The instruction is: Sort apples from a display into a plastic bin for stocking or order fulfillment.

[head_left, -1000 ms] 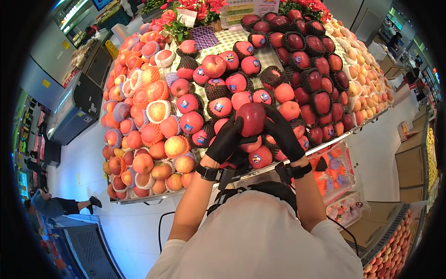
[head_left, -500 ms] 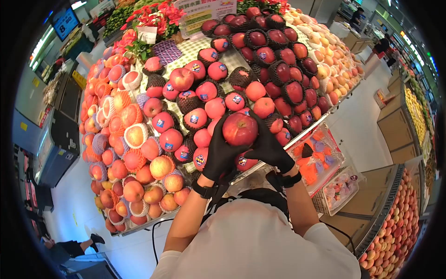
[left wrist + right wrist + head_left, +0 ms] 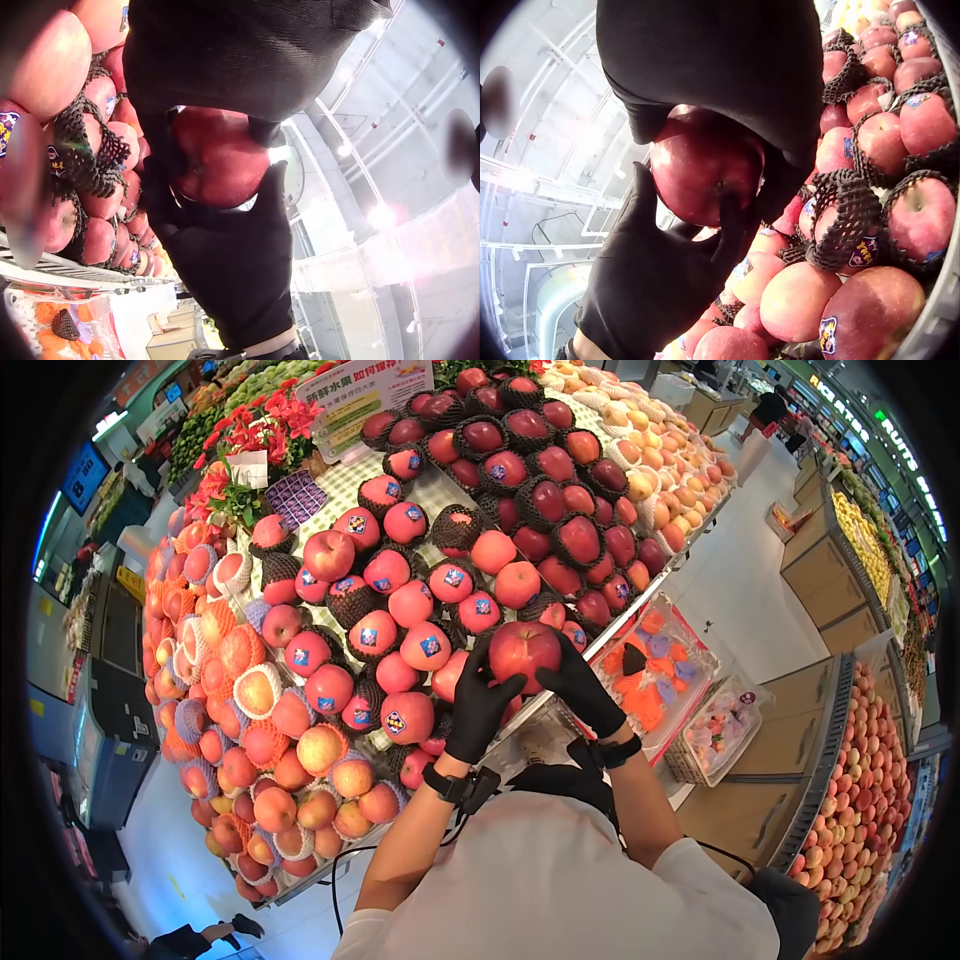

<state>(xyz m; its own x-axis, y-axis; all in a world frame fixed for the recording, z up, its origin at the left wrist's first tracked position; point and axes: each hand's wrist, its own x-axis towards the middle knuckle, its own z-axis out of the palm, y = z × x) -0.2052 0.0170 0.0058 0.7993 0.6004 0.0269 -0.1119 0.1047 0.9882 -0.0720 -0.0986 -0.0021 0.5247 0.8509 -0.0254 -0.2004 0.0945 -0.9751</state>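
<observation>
A large dark red apple [image 3: 525, 652] is held between both black-gloved hands above the near edge of the fruit display. My left hand [image 3: 478, 710] curls round its left side, thumb across the near face. From the right, my right hand [image 3: 585, 690] grips it with fingers round the far side. In the left wrist view the apple [image 3: 217, 161] shows between the left hand [image 3: 247, 56] above and the right hand [image 3: 232, 262] below. The right wrist view shows fingertips of the left hand [image 3: 652, 277] touching the apple [image 3: 705, 165] near a small hollow.
Apples with blue stickers [image 3: 430, 647] lie just beyond the hands, some in black foam nets. Darker apples [image 3: 580, 540] are stacked to the right, net-wrapped fruit [image 3: 257, 690] to the left. A clear tray of foam nets [image 3: 655, 670] and a basket [image 3: 715, 740] stand at the right.
The head view has swung right, so the display slides left in it. The apple has been turned in the hands, its stem end coming into sight; both hands still hold it.
</observation>
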